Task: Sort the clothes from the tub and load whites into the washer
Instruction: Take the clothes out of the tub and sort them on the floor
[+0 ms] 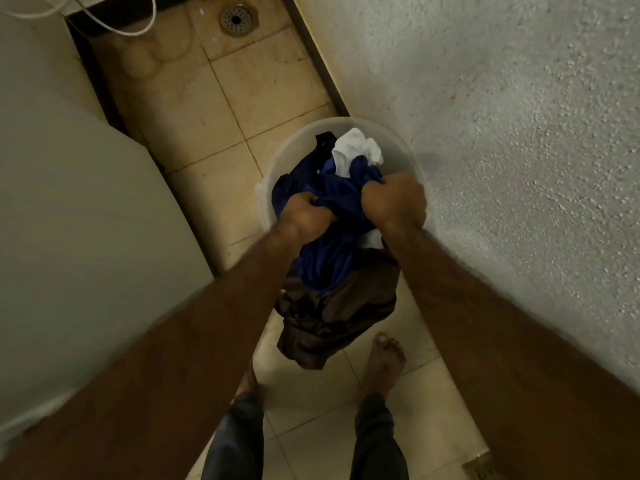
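Observation:
A pale translucent tub (401, 147) stands on the tiled floor against the right wall, filled with clothes. A dark blue garment (332, 199) lies on top, bunched between my hands. My left hand (304, 213) grips its left side and my right hand (394, 199) grips its right side. A white cloth (356, 150) shows at the far side of the tub, next to a black item (325, 140). A dark brown garment (332, 317) hangs over the tub's near rim toward my feet. Another bit of white (372, 239) peeks out under my right wrist.
A white appliance body (76, 209) fills the left side. A rough white wall (519, 133) runs along the right. Beige floor tiles lead to a metal floor drain (236, 19) at the far end. A white cord (114, 27) loops at top left. My bare feet (386, 358) stand near the tub.

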### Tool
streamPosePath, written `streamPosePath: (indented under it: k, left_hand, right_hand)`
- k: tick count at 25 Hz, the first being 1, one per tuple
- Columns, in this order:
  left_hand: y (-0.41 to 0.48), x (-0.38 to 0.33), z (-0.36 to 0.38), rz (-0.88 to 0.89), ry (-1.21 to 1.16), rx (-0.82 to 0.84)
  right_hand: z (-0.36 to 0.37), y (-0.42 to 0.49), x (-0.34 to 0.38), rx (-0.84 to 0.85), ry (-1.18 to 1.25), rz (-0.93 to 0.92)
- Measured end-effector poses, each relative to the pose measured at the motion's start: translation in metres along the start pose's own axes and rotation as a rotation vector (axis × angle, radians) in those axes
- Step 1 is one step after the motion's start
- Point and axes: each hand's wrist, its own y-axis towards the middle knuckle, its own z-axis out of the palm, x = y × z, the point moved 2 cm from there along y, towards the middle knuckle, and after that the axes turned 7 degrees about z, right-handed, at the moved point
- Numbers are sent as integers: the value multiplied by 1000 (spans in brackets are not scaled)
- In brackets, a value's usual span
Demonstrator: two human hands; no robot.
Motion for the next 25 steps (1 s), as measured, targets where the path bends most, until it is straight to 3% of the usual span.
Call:
streamPosePath:
  k: [3, 6, 7, 9, 11, 15, 18, 20, 25]
  left_hand:
    - [-11, 4, 3, 86, 24, -89]
    - [-7, 13, -3, 264, 399, 22]
    - [-8, 15, -1, 342, 553, 111]
    - [-8, 20, 3, 403, 754, 260]
    - [-7, 22, 7, 434, 810, 210]
    - [-9, 16, 4, 549, 627, -145]
    - [-16, -1, -4, 553, 444, -266]
    - [-23, -15, -4, 506, 220, -281]
    - [-22, -35, -10, 343, -76, -341]
  right_hand:
    - [0, -5, -11, 152, -112, 39]
    - [10, -6, -16, 505, -203, 144]
    - [7, -6, -14, 529, -157, 159]
    - [-1, -7, -7, 534, 212, 274]
    - [-7, -8, -8, 508, 378, 315]
    - [-13, -5, 4, 487, 487, 283]
    - [-16, 0, 0, 166, 587, 89]
    - [-9, -4, -15, -24, 399, -168]
    - [41, -17, -44, 169, -34, -492]
